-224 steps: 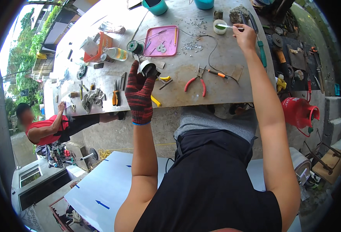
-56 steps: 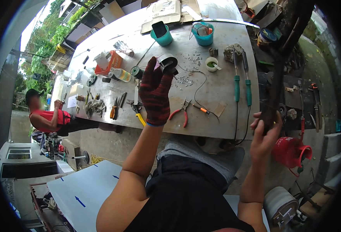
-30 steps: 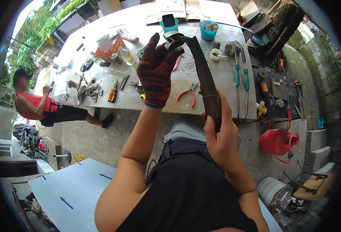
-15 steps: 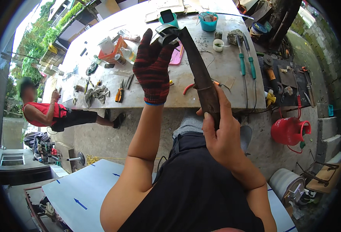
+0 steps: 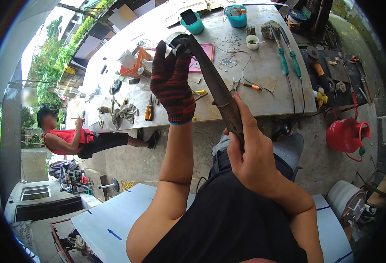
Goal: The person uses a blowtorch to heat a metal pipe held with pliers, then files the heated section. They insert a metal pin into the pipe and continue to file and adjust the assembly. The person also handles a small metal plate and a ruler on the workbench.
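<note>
My left hand (image 5: pixel 171 85), in a red-and-black striped glove, is raised over the metal worktable (image 5: pixel 267 61), closed on a curved shiny metal piece (image 5: pixel 175 40). My bare right hand (image 5: pixel 252 153) grips the lower end of a long dark stick-like tool (image 5: pixel 212 76) with a ringed joint. The tool slants up leftward, its far end against or just beside the metal piece; the exact contact is hidden. Behind them lies a pink tray (image 5: pixel 206 50). A white cup (image 5: pixel 252 43) stands beyond, and orange-handled pliers (image 5: pixel 149 113) lie left of my glove.
Teal buckets (image 5: pixel 235 17), two green-handled irons (image 5: pixel 283 61) and an orange basket (image 5: pixel 136 63) are on the worktable. A red gas cylinder (image 5: pixel 342 136) and dark tool bench (image 5: pixel 333 76) are at the right. A co-worker in red (image 5: pixel 66 140) is at the left.
My right hand had a thin white stick at the cup, later took the dark tool on the right, then swung it leftward to the metal piece in my glove, where it stays.
</note>
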A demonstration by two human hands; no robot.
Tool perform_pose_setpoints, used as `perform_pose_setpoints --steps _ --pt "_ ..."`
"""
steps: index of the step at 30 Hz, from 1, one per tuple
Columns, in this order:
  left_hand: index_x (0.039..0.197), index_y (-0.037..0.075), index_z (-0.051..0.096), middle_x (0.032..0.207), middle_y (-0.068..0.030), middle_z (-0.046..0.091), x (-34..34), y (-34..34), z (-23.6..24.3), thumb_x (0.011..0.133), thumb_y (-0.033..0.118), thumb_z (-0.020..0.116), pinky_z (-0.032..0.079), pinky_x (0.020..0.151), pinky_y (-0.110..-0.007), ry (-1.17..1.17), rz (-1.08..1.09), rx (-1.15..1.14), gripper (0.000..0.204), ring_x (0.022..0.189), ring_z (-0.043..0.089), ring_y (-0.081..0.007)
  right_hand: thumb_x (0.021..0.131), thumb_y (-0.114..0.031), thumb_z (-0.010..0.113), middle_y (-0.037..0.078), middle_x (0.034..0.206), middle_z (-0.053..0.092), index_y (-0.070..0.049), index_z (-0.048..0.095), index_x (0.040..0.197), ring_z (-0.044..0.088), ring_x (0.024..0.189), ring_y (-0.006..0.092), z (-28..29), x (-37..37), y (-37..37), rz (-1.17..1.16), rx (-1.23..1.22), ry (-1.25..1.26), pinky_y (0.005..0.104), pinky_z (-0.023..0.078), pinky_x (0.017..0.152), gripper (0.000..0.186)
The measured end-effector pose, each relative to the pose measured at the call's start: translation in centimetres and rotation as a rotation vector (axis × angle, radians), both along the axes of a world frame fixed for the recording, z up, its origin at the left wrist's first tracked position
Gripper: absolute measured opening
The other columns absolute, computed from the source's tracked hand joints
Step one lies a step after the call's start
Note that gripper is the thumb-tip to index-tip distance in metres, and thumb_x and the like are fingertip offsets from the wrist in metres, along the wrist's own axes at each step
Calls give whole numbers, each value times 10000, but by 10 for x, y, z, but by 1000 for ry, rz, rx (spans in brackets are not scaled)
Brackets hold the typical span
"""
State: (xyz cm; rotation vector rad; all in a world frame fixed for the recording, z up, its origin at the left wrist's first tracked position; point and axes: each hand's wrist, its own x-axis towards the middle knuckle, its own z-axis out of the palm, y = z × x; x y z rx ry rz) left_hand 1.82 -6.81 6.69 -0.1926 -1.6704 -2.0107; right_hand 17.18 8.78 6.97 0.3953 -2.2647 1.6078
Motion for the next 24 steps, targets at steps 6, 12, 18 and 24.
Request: perform_pose_setpoints --steps 6,12,18,24 --pt "1423 -9 481 1176 -167 696 0 5 -2 884 -21 718 551 941 -347 1 6 35 589 1059 670 -200 888 48 570 353 1116 603 88 271 1498 659 841 469 4 4 -1 51 -92 -50 472 534 730 681" --pt "1418 -17 485 1208 -171 686 -1 5 -4 877 -8 731 548 945 -357 8 -4 79 594 1085 664 -214 872 61 578 321 1079 608 89 260 1507 659 823 425 2 8 -5 44 -96 -30 454 532 721 710" --pt "1405 -21 503 1201 -161 689 3 6 0 880 55 752 548 927 -353 -48 24 31 587 1079 665 -212 892 78 556 280 1049 652 77 303 1490 712 844 358 -2 6 -7 0 -11 6 396 557 729 649" --pt "1396 -35 504 1160 -160 701 4 5 0 873 80 769 552 904 -339 -53 6 37 598 1017 679 -198 887 79 559 285 1084 652 69 305 1495 712 848 355 -4 2 -8 -18 -21 54 399 559 736 659"
